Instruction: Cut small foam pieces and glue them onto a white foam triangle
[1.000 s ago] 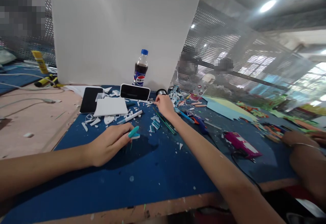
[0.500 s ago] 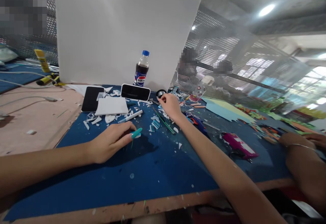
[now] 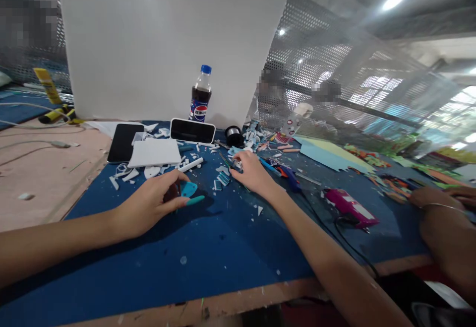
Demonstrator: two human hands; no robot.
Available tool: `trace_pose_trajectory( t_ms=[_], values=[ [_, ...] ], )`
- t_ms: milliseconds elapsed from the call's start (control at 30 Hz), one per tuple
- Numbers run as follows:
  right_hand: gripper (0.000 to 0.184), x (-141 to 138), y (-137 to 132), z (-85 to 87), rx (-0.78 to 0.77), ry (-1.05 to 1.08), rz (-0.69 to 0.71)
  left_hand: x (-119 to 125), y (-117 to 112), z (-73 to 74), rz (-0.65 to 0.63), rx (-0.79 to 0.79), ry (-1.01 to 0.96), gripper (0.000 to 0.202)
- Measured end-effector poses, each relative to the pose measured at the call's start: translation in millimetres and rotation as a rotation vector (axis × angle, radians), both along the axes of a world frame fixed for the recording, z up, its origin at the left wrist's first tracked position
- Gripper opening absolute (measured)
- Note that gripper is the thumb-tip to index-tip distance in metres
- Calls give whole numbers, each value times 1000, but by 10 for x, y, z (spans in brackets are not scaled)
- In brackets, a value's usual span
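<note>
My left hand (image 3: 148, 204) rests on the blue mat (image 3: 223, 252). Its thumb and fingers, with long teal nails, are pinched on a small teal piece (image 3: 189, 188). My right hand (image 3: 253, 172) lies farther out on the mat among white and teal scraps (image 3: 222, 177). Its fingers are curled down next to a thin green stick (image 3: 225, 160), and I cannot make out what they hold. A white marker (image 3: 191, 164) lies between the hands and a white foam slab (image 3: 154, 152).
At the back stand a cola bottle (image 3: 200, 95), a propped phone (image 3: 192, 131), a black phone (image 3: 121, 142), a black tape roll (image 3: 234, 136) and a big white board (image 3: 167, 44). A pink tool (image 3: 349, 207) and light-blue paper (image 3: 327, 156) lie to the right. Another person's arm (image 3: 442, 218) is at the far right.
My right hand has drawn back from near the tape roll toward me. My left hand has turned a little, and the teal piece now shows between its fingers.
</note>
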State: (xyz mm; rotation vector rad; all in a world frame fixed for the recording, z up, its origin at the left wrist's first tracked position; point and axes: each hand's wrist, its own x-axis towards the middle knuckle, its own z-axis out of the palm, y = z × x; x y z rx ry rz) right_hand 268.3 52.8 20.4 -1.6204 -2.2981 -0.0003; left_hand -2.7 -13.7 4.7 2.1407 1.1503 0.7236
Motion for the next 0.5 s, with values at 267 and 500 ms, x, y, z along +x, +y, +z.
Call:
trace_pose_trajectory(
  t_ms=[267, 500],
  values=[
    [28, 86, -82, -46, -135, 25, 0, -7, 16, -51, 14, 16, -10, 35],
    [22, 46, -93, -70, -133, 67, 2, -10, 38, -80, 4, 16, -14, 35]
  ],
)
